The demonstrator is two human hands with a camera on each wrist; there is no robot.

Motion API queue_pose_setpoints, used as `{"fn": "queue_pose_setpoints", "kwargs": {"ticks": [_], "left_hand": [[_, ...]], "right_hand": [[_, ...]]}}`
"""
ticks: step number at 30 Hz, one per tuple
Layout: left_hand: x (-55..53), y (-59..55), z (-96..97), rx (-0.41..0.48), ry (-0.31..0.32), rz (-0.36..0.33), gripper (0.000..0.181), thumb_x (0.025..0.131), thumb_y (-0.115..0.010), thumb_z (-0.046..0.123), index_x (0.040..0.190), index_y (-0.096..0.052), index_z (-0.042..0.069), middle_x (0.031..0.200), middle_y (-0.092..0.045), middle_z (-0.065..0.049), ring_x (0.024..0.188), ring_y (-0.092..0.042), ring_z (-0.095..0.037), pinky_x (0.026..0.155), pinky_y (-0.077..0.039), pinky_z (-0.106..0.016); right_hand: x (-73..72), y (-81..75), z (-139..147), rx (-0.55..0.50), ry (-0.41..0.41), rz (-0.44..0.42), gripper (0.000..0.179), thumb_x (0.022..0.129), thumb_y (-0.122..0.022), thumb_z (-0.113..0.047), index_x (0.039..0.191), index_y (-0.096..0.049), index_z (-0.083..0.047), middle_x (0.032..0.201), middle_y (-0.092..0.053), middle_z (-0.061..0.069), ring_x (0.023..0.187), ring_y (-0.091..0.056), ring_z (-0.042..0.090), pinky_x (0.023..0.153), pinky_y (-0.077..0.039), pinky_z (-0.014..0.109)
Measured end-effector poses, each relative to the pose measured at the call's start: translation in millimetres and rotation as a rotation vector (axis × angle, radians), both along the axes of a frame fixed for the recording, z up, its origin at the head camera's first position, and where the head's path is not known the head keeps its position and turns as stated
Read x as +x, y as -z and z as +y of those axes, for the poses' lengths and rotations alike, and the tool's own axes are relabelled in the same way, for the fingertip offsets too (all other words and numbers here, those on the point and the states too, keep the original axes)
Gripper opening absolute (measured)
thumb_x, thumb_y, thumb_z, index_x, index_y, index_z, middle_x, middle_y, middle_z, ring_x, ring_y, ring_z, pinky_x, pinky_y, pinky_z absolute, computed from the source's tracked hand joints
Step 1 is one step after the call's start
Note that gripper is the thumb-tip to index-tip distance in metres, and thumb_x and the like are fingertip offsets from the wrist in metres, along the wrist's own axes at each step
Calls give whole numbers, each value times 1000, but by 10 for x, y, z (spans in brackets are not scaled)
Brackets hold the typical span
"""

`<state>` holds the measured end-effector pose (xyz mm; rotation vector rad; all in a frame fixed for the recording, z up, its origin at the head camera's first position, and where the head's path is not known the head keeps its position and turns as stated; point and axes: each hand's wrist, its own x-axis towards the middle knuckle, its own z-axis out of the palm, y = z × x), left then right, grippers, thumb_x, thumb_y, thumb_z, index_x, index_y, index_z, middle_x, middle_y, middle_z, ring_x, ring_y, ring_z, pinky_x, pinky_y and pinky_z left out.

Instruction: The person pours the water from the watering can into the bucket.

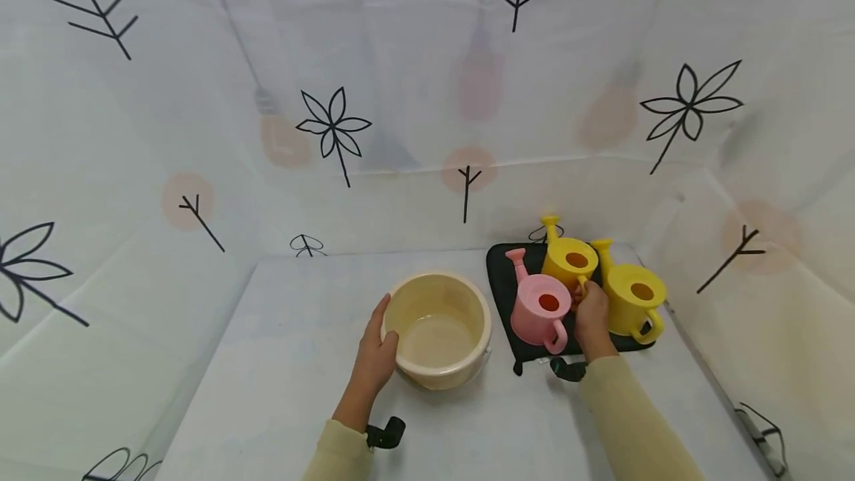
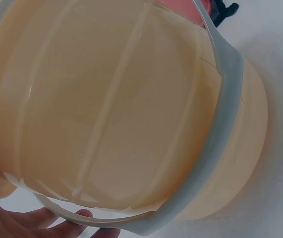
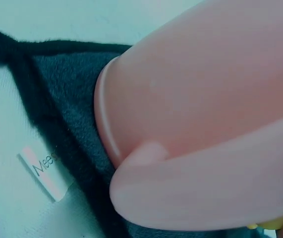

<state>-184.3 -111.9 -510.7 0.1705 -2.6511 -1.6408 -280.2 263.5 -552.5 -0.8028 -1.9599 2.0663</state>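
Observation:
A cream bucket (image 1: 437, 373) stands on the white table, its grey handle (image 2: 225, 94) hanging down around its side. My left hand (image 1: 376, 357) rests against the bucket's left side, thumb and fingers spread along it; in the left wrist view, fingers (image 2: 34, 218) reach beside the handle. My right hand (image 1: 592, 315) grips the handle of the rear yellow watering can (image 1: 568, 254). Left of that hand is a pink watering can (image 1: 534, 318), which fills most of the right wrist view. Another yellow watering can (image 1: 628, 303) stands to its right. The right fingertips are mostly hidden.
Beneath the watering cans lies a dark mat (image 1: 501, 280) with a tag (image 3: 44, 171) at its front edge. Patterned white cloth (image 1: 401, 206) hangs behind and beside the table (image 1: 287, 362).

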Motion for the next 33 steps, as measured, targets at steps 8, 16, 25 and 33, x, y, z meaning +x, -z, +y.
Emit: {"fn": "queue_pose_setpoints", "kwargs": {"ticks": [8, 16, 25, 33], "left_hand": [[1, 32, -15, -4, 2, 9, 64, 86, -36, 13, 138, -21, 48, 148, -25, 13, 139, -21, -15, 112, -22, -46], [-13, 33, -19, -8, 4, 13, 65, 85, -36, 13, 137, -21, 49, 148, -25, 14, 139, -22, -15, 112, -22, -46], [-9, 24, -25, -2, 11, 20, 65, 84, -36, 13, 140, -23, 42, 148, -27, 13, 138, -22, -14, 112, -22, -45], [-8, 20, -34, -4, 10, 41, 65, 84, -37, 12, 141, -24, 40, 148, -28, 10, 138, -24, -17, 111, -23, -46]], "right_hand": [[93, -71, -54, 77, 39, 58, 37, 96, -19, -34, 79, -43, -12, 77, -38, 2, 74, -40, 18, 68, -36, 27], [167, -243, -70, 60, 125, 114, 37, 95, -25, -32, 74, -46, -9, 74, -40, 1, 70, -41, 17, 67, -37, 28], [279, -533, -42, 86, 134, 166, 39, 94, -29, -34, 71, -47, -9, 69, -41, 0, 63, -38, 18, 57, -32, 26], [357, -815, -29, 82, 179, 211, 40, 93, -33, -32, 64, -46, -8, 63, -41, -1, 57, -36, 19, 55, -29, 27]]}}
